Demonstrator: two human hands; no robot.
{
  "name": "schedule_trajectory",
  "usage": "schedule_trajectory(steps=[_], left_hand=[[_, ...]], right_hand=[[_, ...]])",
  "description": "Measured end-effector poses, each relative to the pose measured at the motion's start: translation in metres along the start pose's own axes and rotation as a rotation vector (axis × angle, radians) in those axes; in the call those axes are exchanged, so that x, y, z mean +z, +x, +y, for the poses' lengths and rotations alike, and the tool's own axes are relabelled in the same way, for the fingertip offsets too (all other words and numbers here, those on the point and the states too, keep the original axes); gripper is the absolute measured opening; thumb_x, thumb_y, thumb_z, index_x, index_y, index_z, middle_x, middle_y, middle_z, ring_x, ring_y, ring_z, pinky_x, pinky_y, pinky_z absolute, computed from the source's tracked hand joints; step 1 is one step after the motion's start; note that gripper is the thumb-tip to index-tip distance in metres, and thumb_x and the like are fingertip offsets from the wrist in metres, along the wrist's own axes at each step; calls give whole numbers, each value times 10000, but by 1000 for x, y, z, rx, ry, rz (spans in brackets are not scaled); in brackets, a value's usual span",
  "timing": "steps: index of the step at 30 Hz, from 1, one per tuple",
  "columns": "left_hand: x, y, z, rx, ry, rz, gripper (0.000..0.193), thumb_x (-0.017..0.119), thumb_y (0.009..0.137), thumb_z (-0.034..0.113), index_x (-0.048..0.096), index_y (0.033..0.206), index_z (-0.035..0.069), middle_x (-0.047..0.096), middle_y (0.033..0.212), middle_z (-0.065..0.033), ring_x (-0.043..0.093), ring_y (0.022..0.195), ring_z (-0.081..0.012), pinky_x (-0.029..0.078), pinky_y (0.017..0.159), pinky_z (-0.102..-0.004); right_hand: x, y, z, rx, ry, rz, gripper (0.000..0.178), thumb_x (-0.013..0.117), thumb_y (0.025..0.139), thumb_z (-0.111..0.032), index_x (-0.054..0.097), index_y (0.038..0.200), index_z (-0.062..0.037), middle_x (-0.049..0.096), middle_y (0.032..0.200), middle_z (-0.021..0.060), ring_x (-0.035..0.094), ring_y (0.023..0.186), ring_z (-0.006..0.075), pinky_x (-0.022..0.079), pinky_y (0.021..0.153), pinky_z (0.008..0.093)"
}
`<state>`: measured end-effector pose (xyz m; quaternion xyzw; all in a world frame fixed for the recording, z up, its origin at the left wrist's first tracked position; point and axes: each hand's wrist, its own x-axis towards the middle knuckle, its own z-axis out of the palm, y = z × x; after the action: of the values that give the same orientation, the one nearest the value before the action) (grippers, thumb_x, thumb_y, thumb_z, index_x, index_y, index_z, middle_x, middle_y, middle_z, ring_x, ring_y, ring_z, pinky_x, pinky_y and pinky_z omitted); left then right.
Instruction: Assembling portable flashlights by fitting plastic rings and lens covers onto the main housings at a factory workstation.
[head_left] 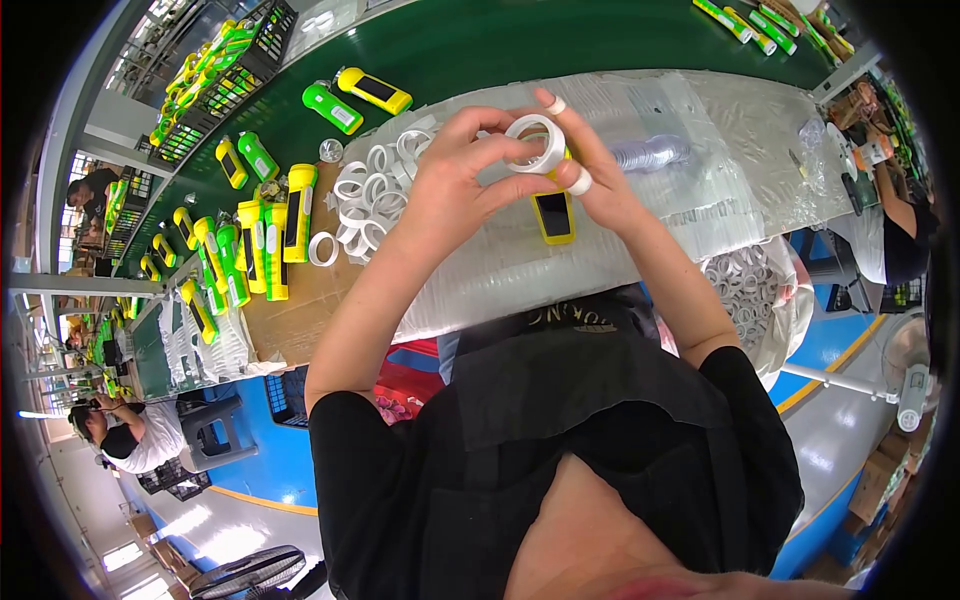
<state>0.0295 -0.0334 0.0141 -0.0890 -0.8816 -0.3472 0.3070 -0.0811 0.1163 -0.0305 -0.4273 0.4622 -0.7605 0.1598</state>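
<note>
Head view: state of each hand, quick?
Left hand: closed on the white ring.
Right hand: closed on the same white ring, yellow flashlight beneath.

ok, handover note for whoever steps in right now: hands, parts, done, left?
Left hand: fingers on the white ring, held up over the bench.
Right hand: grips the same ring from the other side; taped fingertips.
Yellow flashlight: directly under the ring, between the hands; whether it is held or lying on the plastic sheet cannot be told.
Pile of white rings: left of the hands.
Done: cannot tell; row of yellow and green flashlights stands further left.
Left: ring not yet on the flashlight.
</note>
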Motion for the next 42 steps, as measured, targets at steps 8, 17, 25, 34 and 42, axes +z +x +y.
schedule_trajectory(steps=[8, 17, 25, 34, 42], left_hand=[[22, 5, 13, -61, -22, -122, 442, 851, 701, 184, 604, 1052, 76, 646, 1071, -89, 643, 961, -250, 524, 827, -353], [36, 8, 12, -80, -165, -95, 391, 837, 728, 160, 563, 990, 67, 698, 994, -62, 686, 917, -225, 540, 777, -333], [43, 11, 11, -142, -162, -76, 401, 842, 698, 188, 579, 978, 74, 677, 940, -54, 646, 793, -233, 519, 682, -340], [52, 16, 6, -87, -181, -41, 398, 846, 686, 193, 580, 959, 79, 648, 864, -62, 615, 721, -237, 503, 645, -343], [53, 18, 8, -56, -174, 9, 386, 845, 685, 203, 583, 944, 88, 643, 836, -75, 605, 699, -254, 503, 635, -355]], right_hand=[[-57, 43, -72, -171, -734, -518, 346, 782, 754, -135, 625, 1047, -42, 638, 993, 93, 619, 903, 240, 504, 792, 343], [-36, 83, -101, 108, -1114, -1085, 286, 756, 732, -129, 581, 922, -7, 525, 856, 79, 540, 737, 231, 449, 640, 344], [-17, 58, -93, 313, -1539, -549, 427, 727, 744, -376, 618, 831, 27, 631, 797, 144, 624, 735, 286, 493, 641, 376], [-45, 67, -96, 107, -1236, -804, 527, 710, 790, -487, 590, 881, 18, 622, 877, 133, 605, 789, 258, 491, 685, 367], [-53, 60, -91, 175, -1157, -674, 442, 748, 765, -378, 593, 929, 2, 594, 871, 106, 581, 785, 233, 475, 679, 337]])
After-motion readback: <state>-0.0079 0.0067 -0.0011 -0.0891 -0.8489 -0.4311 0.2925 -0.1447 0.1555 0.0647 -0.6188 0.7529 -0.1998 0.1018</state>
